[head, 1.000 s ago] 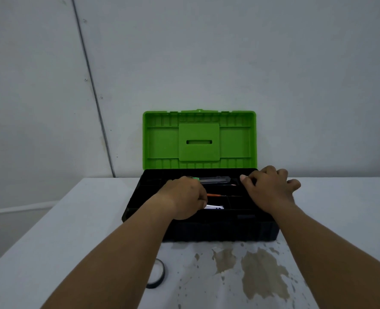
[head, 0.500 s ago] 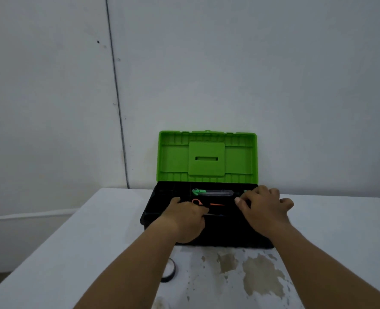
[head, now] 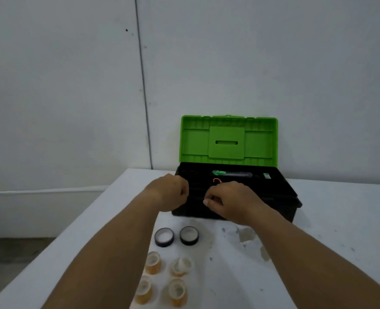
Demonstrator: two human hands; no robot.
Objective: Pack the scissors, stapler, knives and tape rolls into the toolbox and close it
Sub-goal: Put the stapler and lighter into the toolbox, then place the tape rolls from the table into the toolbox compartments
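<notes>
Both forearms extend forward from the lower edge of the view, converging on the front of the toolbox. The left hand (head: 167, 192) is curled into a loose fist at the front-left corner of the toolbox, knuckles up, fingers folded under; whether it grips anything cannot be told. The right hand (head: 228, 200) sits just beside it, over the front rim, fingers bent inward and thumb tip pressed toward the forefinger as in a pinch; what it pinches, if anything, is too dark to make out. The two hands are near each other but apart.

The toolbox (head: 280, 197) has a black base and stands on the white table (head: 340, 219), close to the wall. Its green lid (head: 228, 140) is open and upright at the rear. Inside, along the back, lies a knife with a green end (head: 231, 173). A small pale green item (head: 266, 175) lies at the right rear. An orange loop (head: 217, 180), partly hidden behind the right hand, shows in the middle.

On the table in front of the toolbox, between the forearms, stand two black tape rolls (head: 164, 237) side by side, not touching. Nearer the person are four clear yellowish tape rolls (head: 153, 262) in two pairs, blurred. The table surface (head: 247, 235) bears brownish stains right of the black rolls.
</notes>
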